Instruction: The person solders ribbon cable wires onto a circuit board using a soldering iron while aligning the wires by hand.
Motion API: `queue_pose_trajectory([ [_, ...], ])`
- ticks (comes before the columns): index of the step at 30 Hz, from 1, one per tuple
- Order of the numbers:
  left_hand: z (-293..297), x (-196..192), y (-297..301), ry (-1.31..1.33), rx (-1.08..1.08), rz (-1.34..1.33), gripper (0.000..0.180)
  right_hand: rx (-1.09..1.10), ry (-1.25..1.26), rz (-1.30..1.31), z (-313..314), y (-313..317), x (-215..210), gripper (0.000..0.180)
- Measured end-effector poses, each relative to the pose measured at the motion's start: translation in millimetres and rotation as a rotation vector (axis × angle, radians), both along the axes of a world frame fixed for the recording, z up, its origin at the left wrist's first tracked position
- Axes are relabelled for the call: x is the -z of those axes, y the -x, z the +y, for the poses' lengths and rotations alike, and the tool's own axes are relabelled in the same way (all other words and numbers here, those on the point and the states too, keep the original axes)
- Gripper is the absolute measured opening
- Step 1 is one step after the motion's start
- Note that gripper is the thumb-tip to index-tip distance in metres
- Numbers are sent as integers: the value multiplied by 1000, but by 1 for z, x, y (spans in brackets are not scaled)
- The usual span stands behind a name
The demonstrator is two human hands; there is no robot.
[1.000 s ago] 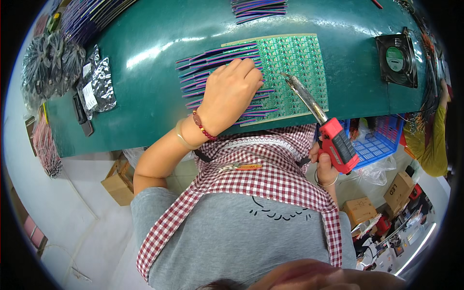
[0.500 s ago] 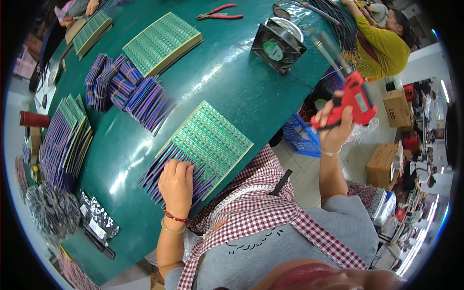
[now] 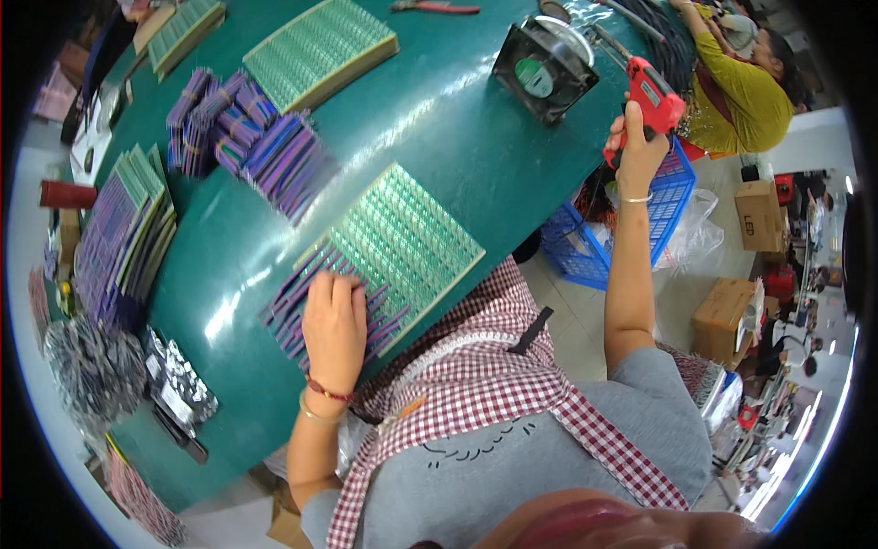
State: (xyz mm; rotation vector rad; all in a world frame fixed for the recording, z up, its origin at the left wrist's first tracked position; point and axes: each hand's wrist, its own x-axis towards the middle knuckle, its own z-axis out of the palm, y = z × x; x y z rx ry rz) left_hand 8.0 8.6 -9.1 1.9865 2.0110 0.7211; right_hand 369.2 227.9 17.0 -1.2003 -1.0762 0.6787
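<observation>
A panel of small green circuit boards (image 3: 416, 229) lies on the green table in front of me. Rows of purple wires (image 3: 297, 306) run across its left part and past its edge. My left hand (image 3: 334, 316) is bent over these wires, fingers closed and fingertips down among them; the exact grip is hidden under the hand. Out to the right, my right hand (image 3: 640, 151) is wrapped round the handle of a red soldering gun (image 3: 651, 96). The gun is raised past the table's right edge, its metal barrel pointing up and left, near the black fan.
Bundles of purple wires (image 3: 242, 133) and a stack of green panels (image 3: 320, 50) lie beyond the panel. Wired panels (image 3: 128, 238) are stacked at the left. A black fan (image 3: 544, 73) and red-handled pliers (image 3: 434, 7) are at the back. A blue basket (image 3: 585, 261) stands right of the table.
My right hand has carried the soldering gun up and away, toward the fan and the table's far right. My left hand stays over the wires. The view has shifted slightly.
</observation>
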Motion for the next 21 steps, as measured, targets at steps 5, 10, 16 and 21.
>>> queue_pose_trajectory([
  [5,9,2,3,5,-1,-9,10,60,-67,151,-18,-9,1,25],
  [10,6,9,0,-35,-52,-1,10,-314,-29,98,-111,56,-11,53],
  [16,1,18,-1,-84,-71,-46,11,-707,385,-36,-191,54,26,55],
  [21,1,17,1,-96,-50,0,11,-899,525,-89,-208,58,47,51],
])
